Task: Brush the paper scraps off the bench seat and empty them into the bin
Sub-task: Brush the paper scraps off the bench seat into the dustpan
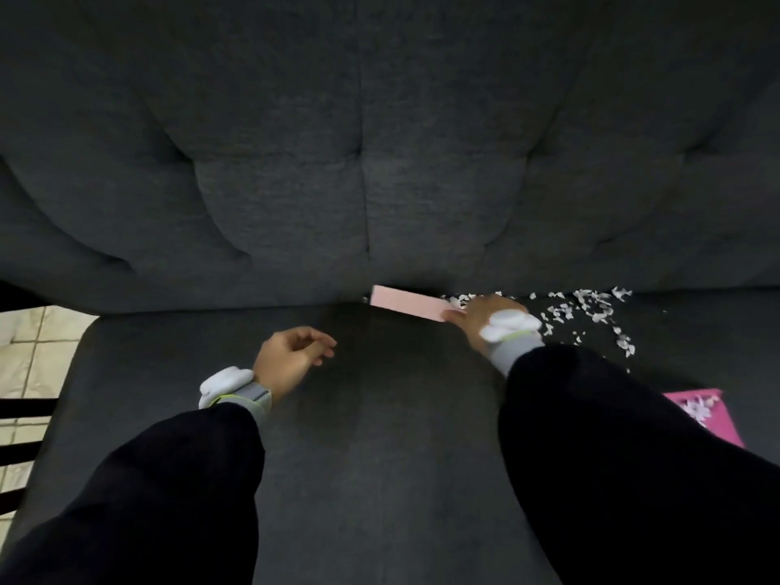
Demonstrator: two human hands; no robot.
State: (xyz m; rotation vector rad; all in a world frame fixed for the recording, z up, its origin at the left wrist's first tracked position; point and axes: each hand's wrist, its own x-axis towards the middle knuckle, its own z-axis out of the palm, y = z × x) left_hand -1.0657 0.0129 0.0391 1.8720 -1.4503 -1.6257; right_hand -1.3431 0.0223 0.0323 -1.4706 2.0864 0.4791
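Grey fabric seat (380,437): dark bench cushion, with a tufted backrest (363,183) rising behind it.
Paper scraps (591,310): small white bits strewn along the crease at the back of the seat and fanning forward on the right. They lie just beyond and to the right of the right hand's knuckles.
Right hand (485,318): back upward, reaching to the crease. One finger (453,316) lies on the right end of the pink strip; the rest are hidden, so I cannot tell whether they clamp it.
Pink strip (407,304): pale and flat, lying along the crease, left of the scraps.
Left hand (291,356): over bare seat, fingers loosely curled and holding nothing — well apart from the scraps.
Magenta container (717,420): at the right edge beside the right sleeve, with white scraps inside.
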